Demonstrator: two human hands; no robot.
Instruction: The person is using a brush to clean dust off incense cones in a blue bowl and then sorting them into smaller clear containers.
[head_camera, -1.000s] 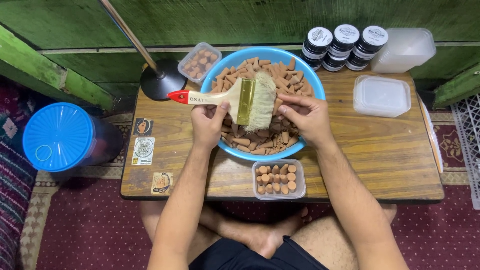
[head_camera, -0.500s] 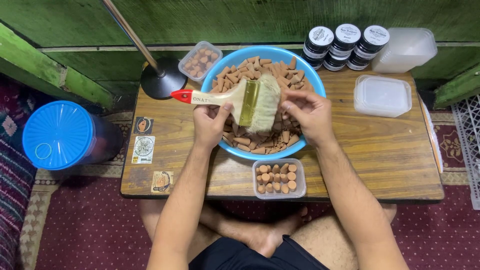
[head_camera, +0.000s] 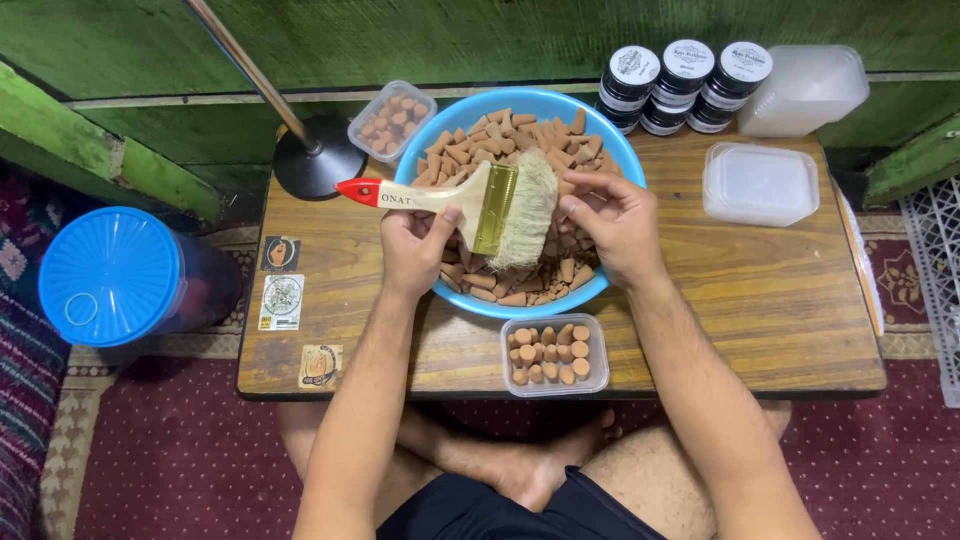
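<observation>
My left hand (head_camera: 418, 243) grips a wide paintbrush (head_camera: 470, 200) with a pale wooden handle, red tip and cream bristles, held level over a blue bowl (head_camera: 614, 150). The bowl is heaped with several small brown cone-shaped pieces (head_camera: 515, 135). My right hand (head_camera: 607, 222) is over the bowl beside the bristles, its fingers pinched together by the brush; whether a piece is between them is hidden. A small clear tub (head_camera: 556, 354) of upright cones stands at the near edge of the wooden table (head_camera: 760, 300).
A second clear tub of cones (head_camera: 392, 120) and a black lamp base with its pole (head_camera: 318, 165) stand at the back left. Several black-lidded jars (head_camera: 685, 72), a stack of clear containers (head_camera: 810, 88) and a lidded tub (head_camera: 760, 183) are at the right. A blue-lidded jar (head_camera: 110, 275) is on the floor.
The brush and both hands have shifted only slightly over the bowl; the right fingers have closed in nearer the bristles.
</observation>
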